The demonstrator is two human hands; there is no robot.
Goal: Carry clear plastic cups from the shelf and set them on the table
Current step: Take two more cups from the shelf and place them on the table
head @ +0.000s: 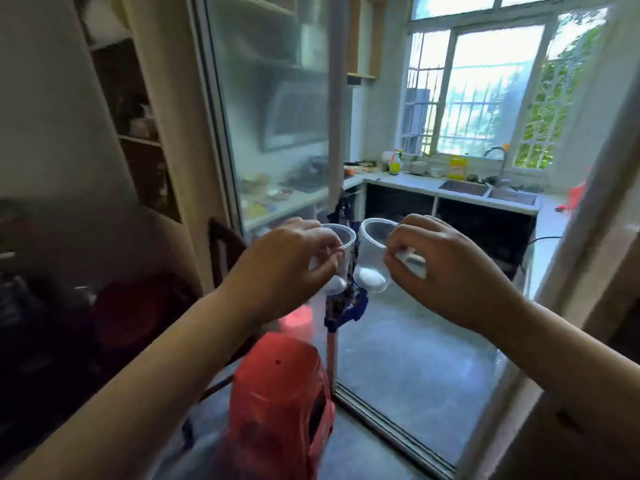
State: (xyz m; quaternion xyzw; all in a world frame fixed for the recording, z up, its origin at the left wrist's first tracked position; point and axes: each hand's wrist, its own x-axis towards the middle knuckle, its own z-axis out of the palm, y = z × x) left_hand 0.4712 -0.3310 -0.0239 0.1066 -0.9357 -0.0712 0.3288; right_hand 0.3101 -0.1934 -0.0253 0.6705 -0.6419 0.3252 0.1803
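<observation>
Clear plastic cups, one per hand — left hand point(287, 268) pinches left cup point(341, 252) by rim, right hand point(446, 271) pinches right cup point(372, 258), cups side by side above red stool point(277, 403).

Two hands are in view, the left hand point(284, 268) and the right hand point(446, 271). There are two clear plastic cups: the left cup point(341, 251), pinched at its rim by the left one, and the right cup point(372, 258), pinched by the right one. Each cup has one white round patch at its bottom, so two in all. Below stands one red plastic stool point(280, 407). Further back, the tabletop point(415, 185) carries two steel sink basins point(485, 192), one tap point(497, 157), one yellow bottle point(458, 167) and one spray bottle point(394, 162). Smaller dishes there are too blurred to count.
</observation>
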